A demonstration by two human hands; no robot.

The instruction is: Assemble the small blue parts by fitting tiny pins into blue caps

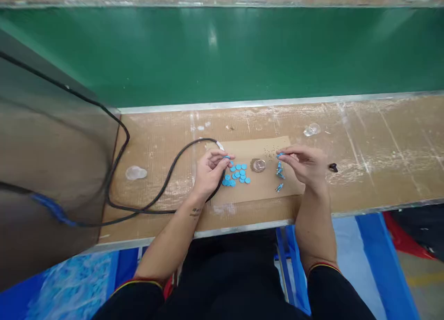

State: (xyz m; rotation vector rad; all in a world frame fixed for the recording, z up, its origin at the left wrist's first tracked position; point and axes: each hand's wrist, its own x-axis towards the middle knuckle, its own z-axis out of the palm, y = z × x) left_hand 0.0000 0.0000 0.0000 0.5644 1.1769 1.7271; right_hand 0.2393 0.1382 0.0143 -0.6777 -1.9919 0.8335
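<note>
Facing us, a big green wall [208, 56] is rising behind the long brown surface [364, 130]. A long black cord [157, 212] is looping across the left part and passing close by our left hand [209, 169]. A flat tan sheet [263, 186] is lying under the work.

Our left hand is pinching a small blue bit [227, 157], with thumb and finger nearly meeting. We cannot tell what shape it is. Our right hand [307, 163] is pinching a tiny blue piece [280, 155] in its fingertips, over the right part of the sheet.

Between our hands, a little clear pot [258, 165] is resting on the sheet. Round blue discs [242, 175] are lying in a loose bunch by the left hand, some touching. More odd-shaped blue pieces [279, 181] are lying just below the right hand. Tiny dark specks [269, 152] are dotting the sheet behind the pot.

For doing this well, we think we should be pinching softly with just the tips, so nothing is slipping or bending. We should be holding both hands low and staying clear of the cord.

We are finding no brand or label to read. Dark marks [195, 212] are showing on our left arm [175, 239], but they are too small for reading.
</note>
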